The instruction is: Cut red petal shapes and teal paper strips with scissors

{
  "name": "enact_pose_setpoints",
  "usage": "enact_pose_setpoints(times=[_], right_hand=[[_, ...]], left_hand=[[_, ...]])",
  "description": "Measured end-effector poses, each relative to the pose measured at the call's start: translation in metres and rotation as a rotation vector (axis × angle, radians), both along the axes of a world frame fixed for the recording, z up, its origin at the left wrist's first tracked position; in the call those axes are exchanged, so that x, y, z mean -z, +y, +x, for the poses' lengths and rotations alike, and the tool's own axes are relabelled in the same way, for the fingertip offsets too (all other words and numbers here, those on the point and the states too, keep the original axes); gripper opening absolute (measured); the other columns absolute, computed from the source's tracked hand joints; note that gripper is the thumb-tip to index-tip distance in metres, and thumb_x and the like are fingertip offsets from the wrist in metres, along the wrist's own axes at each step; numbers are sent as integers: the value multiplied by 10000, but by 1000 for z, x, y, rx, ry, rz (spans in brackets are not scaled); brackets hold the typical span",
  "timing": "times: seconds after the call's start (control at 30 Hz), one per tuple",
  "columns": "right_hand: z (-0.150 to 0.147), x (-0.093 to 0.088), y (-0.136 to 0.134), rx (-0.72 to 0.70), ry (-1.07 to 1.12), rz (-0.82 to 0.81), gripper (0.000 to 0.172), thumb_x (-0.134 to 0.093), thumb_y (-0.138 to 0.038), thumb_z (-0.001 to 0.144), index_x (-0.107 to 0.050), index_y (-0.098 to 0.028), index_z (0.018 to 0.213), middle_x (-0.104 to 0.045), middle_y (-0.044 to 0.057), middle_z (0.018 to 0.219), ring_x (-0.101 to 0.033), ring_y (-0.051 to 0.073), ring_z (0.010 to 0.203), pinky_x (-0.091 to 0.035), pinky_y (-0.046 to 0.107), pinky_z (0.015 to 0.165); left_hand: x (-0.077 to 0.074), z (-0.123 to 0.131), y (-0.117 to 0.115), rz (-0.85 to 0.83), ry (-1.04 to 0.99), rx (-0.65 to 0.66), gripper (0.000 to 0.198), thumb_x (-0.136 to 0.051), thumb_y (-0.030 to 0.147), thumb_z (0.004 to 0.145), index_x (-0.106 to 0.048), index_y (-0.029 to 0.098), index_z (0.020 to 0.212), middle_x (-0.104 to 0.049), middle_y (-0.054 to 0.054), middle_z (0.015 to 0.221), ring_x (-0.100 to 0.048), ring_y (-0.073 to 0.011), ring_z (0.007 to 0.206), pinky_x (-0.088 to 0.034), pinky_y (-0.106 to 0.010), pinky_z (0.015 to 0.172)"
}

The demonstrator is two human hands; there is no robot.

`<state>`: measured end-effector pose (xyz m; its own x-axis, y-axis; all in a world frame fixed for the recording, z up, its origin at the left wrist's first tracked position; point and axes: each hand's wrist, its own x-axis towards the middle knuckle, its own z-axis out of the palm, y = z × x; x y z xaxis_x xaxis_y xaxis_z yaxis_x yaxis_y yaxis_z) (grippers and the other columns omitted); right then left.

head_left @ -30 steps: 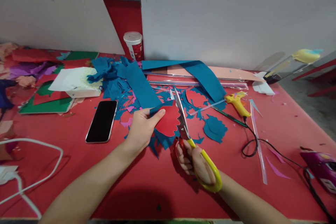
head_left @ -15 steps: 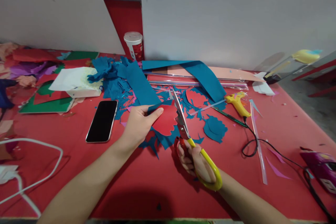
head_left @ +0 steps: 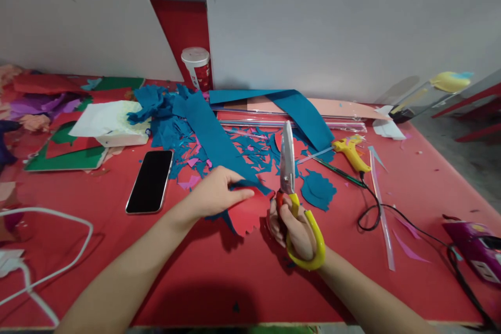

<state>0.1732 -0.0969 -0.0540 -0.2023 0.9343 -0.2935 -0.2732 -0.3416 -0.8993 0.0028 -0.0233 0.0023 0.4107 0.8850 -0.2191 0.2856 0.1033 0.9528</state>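
My left hand (head_left: 215, 195) pinches a red scalloped paper shape (head_left: 248, 214) with blue paper under it, held just above the red table (head_left: 219, 276). My right hand (head_left: 293, 227) grips scissors (head_left: 288, 172) with yellow and red handles. Their closed blades point up and away, just right of the red shape's edge. A cut blue shape (head_left: 318, 190) lies right of the scissors.
A black phone (head_left: 150, 181) lies left of my hands. Blue paper scraps (head_left: 183, 125) and a long blue strip (head_left: 305, 115) cover the middle. A yellow glue gun (head_left: 351, 152) with black cord sits right, a cup (head_left: 197, 67) at the back, a purple tool (head_left: 473, 240) far right.
The red shape has turned and dropped nearer to me in my left hand. The scissors have swung from leaning left to pointing nearly straight up, off the paper.
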Motion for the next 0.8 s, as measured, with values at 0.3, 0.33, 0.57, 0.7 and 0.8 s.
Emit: enact_pose_setpoints(times=[0.3, 0.33, 0.57, 0.7, 0.8], right_hand=[[3, -7, 4, -38, -170, -30, 250, -619, -358, 683, -442, -196, 754, -410, -99, 459, -374, 55, 286, -298, 199, 311], [3, -7, 3, -38, -191, -25, 239, -614, -346, 689, -439, -198, 756, -400, -103, 446, -368, 57, 286, -299, 200, 314], [1, -3, 4, -7, -287, 23, 202, -598, -318, 700, -437, -197, 688, -361, -99, 444, -332, 52, 327, -278, 200, 331], [-1, -5, 6, 155, -287, 7, 241, -621, -336, 674, -415, -211, 691, -357, -92, 484, -325, 59, 352, -302, 215, 340], [-2, -8, 9, 301, -311, -6, 256, -632, -341, 655, -411, -214, 677, -372, -85, 492, -354, 68, 365, -344, 230, 361]], left_hand=[[5, 8, -10, 198, 201, 330, 282, -588, 267, 679, -633, 226, 954, -650, -30, 960, -580, -167, 772, -409, -235, 674], [5, 8, -10, 200, 188, 338, 276, -584, 264, 683, -630, 228, 952, -647, -31, 969, -582, -167, 781, -410, -236, 684], [13, 9, -10, 238, 232, 330, 218, -560, 306, 703, -636, 236, 895, -654, -28, 931, -579, -183, 792, -399, -256, 701], [16, 11, -10, 218, 237, 137, 269, -610, 340, 646, -635, 218, 885, -658, -37, 802, -579, -185, 702, -397, -249, 607], [16, 14, -10, 102, 203, 37, 283, -636, 350, 608, -616, 190, 841, -614, -7, 617, -560, -155, 566, -367, -219, 497]])
